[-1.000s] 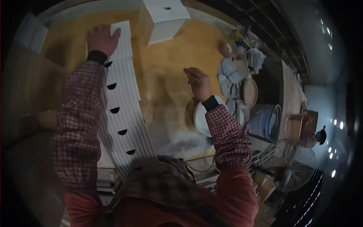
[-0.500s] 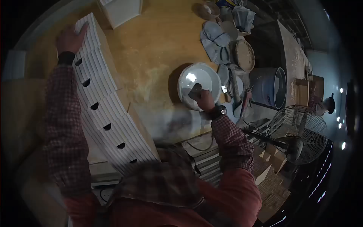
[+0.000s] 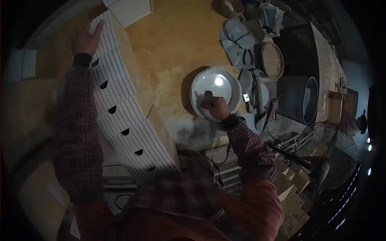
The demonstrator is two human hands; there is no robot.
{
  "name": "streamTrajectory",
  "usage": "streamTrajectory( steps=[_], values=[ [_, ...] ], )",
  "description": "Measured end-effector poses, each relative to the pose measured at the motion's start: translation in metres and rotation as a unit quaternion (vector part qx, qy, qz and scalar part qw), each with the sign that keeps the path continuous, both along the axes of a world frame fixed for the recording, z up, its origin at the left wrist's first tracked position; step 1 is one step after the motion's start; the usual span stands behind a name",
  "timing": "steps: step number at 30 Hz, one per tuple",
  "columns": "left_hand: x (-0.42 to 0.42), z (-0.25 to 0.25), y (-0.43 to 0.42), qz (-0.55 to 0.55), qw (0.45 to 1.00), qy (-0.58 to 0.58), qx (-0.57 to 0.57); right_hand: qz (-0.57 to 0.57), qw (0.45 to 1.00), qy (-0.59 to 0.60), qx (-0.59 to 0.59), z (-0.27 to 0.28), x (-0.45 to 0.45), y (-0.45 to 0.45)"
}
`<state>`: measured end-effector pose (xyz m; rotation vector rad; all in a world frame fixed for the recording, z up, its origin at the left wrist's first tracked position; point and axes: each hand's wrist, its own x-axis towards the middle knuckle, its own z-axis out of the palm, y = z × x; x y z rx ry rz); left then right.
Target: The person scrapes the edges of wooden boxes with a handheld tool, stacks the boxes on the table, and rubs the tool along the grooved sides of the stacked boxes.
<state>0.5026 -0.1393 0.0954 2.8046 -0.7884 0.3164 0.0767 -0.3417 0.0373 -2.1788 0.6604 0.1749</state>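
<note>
A long row of stacked white ridged panels (image 3: 120, 96) with dark half-round notches runs from the upper left down to my body. My left hand (image 3: 86, 41) lies at its far end, thumb on the panels and fingers spread over the far side. At the centre right, a round white basin (image 3: 196, 86) holds pale, shiny liquid. My right hand (image 3: 217, 107) is over the basin's near part, its fingers closed around a small dark brush-like tool (image 3: 208, 95), whose lower end is hard to make out.
A white box (image 3: 130, 10) stands at the top. Right of the basin are a cap-like grey item (image 3: 239, 34), a crusted round dish (image 3: 272, 60), pliers (image 3: 273, 110) and a blue drum (image 3: 299, 98). A caged fan (image 3: 327, 150) and a person (image 3: 352, 123) are farther right.
My right hand has moved down and right from above the wooden table to the basin. My left hand stays at the far end of the panels. The view has shifted.
</note>
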Motion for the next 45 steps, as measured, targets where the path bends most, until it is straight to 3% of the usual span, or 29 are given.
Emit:
streamTrajectory(
  steps=[1, 2, 3, 4, 5, 6, 7, 8, 9, 11, 13, 16, 18, 19, 21, 22, 24, 25, 27, 28, 30, 31, 33, 34, 36, 37, 39, 40, 45],
  values=[
    [-0.002, 0.020, -0.002, 0.001, 0.999, 0.026, 0.021, 0.005, 0.999, 0.007, -0.040, -0.004, 0.003, 0.003],
    [0.009, 0.009, 0.001, -0.016, 0.999, -0.016, -0.025, 0.012, 0.996, 0.012, -0.082, -0.011, 0.003, 0.005],
    [0.004, 0.019, -0.001, -0.011, 1.000, 0.012, 0.014, -0.002, 1.000, 0.016, -0.023, 0.004, 0.010, 0.008],
    [0.001, 0.032, -0.001, 0.000, 0.998, 0.037, 0.050, -0.003, 0.998, 0.010, -0.058, 0.004, 0.012, 0.014],
    [0.008, 0.009, 0.005, -0.009, 1.000, -0.004, -0.021, -0.001, 0.995, 0.000, -0.096, -0.004, 0.009, 0.021],
    [0.019, -0.007, 0.011, -0.021, 0.995, -0.049, -0.087, 0.067, 0.976, -0.046, -0.204, -0.019, -0.005, 0.024],
    [0.012, 0.015, 0.010, -0.006, 0.999, 0.009, -0.036, 0.132, 0.937, -0.094, -0.308, -0.029, -0.011, 0.029],
    [0.000, 0.038, 0.002, 0.008, 0.997, 0.070, 0.016, 0.032, 0.983, -0.067, -0.170, -0.017, -0.001, 0.032],
    [0.005, 0.021, 0.008, -0.010, 0.995, 0.049, -0.085, -0.065, 0.997, -0.032, -0.030, -0.002, 0.011, 0.037],
    [0.003, 0.022, 0.010, -0.007, 0.992, 0.035, -0.118, -0.028, 0.993, 0.025, -0.116, 0.007, 0.014, 0.044],
    [0.002, 0.027, 0.010, 0.000, 0.991, 0.029, -0.128, 0.051, 0.994, -0.017, -0.092, 0.016, 0.018, 0.039],
    [0.037, 0.052, -0.008, -0.109, 0.978, 0.077, -0.163, 0.014, 0.992, -0.001, -0.128, 0.029, 0.019, 0.039],
    [0.065, 0.064, -0.036, -0.205, 0.968, 0.016, -0.143, -0.048, 0.997, 0.002, -0.059, 0.047, 0.017, 0.043],
    [0.062, 0.091, -0.045, -0.199, 0.979, 0.046, -0.024, -0.033, 0.994, 0.010, -0.108, 0.039, 0.012, 0.039],
    [0.084, 0.084, -0.077, -0.220, 0.970, 0.044, 0.089, -0.103, 0.994, 0.011, -0.032, 0.044, 0.007, 0.039],
    [0.089, 0.085, -0.093, -0.204, 0.965, 0.090, 0.135, -0.088, 0.990, -0.040, -0.105, 0.042, 0.005, 0.041],
    [0.102, 0.076, -0.112, -0.186, 0.959, 0.138, 0.161, -0.111, 0.987, -0.094, -0.075, 0.049, 0.003, 0.044],
    [0.099, 0.076, -0.119, -0.174, 0.958, 0.158, 0.163, -0.085, 0.981, -0.093, -0.145, 0.037, -0.007, 0.038],
    [0.103, 0.072, -0.124, -0.193, 0.954, 0.124, 0.191, -0.149, 0.981, -0.057, -0.112, 0.022, -0.030, 0.028],
    [0.098, 0.073, -0.128, -0.183, 0.954, 0.114, 0.207, -0.134, 0.973, 0.010, -0.189, 0.028, -0.030, 0.026],
    [0.099, 0.061, -0.122, -0.205, 0.960, 0.107, 0.160, -0.202, 0.973, -0.094, -0.065, 0.014, -0.037, 0.021],
    [0.096, 0.058, -0.118, -0.203, 0.964, 0.098, 0.139, -0.204, 0.975, -0.020, -0.091, 0.037, -0.025, 0.027],
    [0.090, 0.060, -0.114, -0.196, 0.969, 0.083, 0.128, -0.297, 0.949, -0.072, 0.080, 0.021, -0.030, 0.021],
    [0.091, 0.059, -0.115, -0.198, 0.968, 0.081, 0.133, -0.246, 0.966, -0.073, -0.036, 0.038, -0.013, 0.029],
    [0.098, 0.053, -0.115, -0.213, 0.970, 0.068, 0.097, -0.282, 0.949, -0.109, 0.089, 0.041, -0.012, 0.028],
    [0.102, 0.065, -0.116, -0.221, 0.956, 0.120, 0.153, -0.262, 0.957, -0.120, -0.033, 0.060, 0.008, 0.041],
    [0.113, 0.067, -0.105, -0.211, 0.962, 0.085, 0.155, -0.287, 0.948, -0.113, 0.082, 0.062, 0.001, 0.032],
    [0.119, 0.067, -0.099, -0.185, 0.965, 0.080, 0.170, -0.247, 0.962, -0.115, 0.031, 0.060, -0.005, 0.026],
    [0.186, 0.044, -0.012, -0.131, 0.981, -0.004, 0.143, -0.306, 0.933, -0.139, 0.131, 0.072, 0.004, 0.022]
  ],
)
